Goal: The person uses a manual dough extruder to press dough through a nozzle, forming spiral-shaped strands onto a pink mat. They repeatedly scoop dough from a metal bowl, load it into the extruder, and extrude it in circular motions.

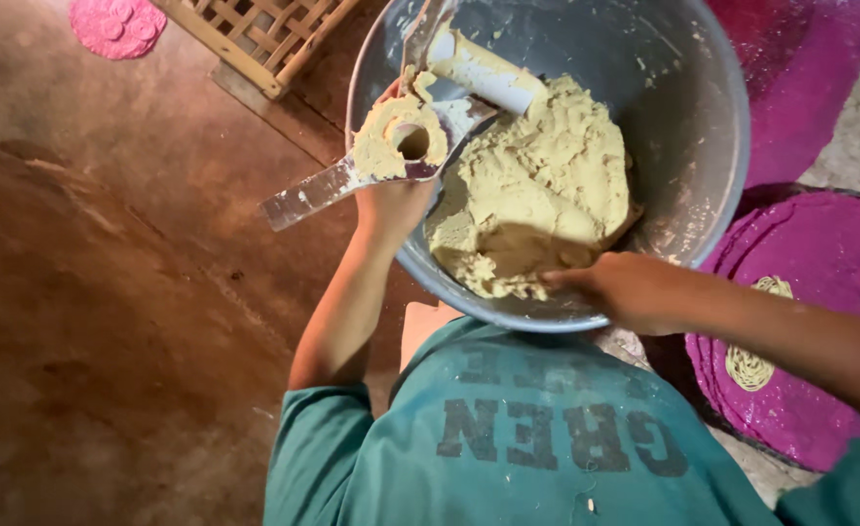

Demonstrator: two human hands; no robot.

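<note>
centrally, a metal press tool (381, 166) smeared with dough is gripped by the left hand (391, 206), fingers closed around it at the nine o'clock rim of the grey metal bowl (703, 127). a pale dough mass (542, 185) is touched by the right hand (617, 288), fingers bent together, at six o'clock. pink woven mats (829, 263) are seen at three o'clock.

pale yellow dough (537, 185) fills a grey metal bowl (703, 107), and more of it cakes a silvery press (391, 156). round magenta mats (829, 253) carry cream noodle coils (747, 365). the shirt (537, 438) is teal with dark lettering, the floor (109, 292) reddish brown.
</note>
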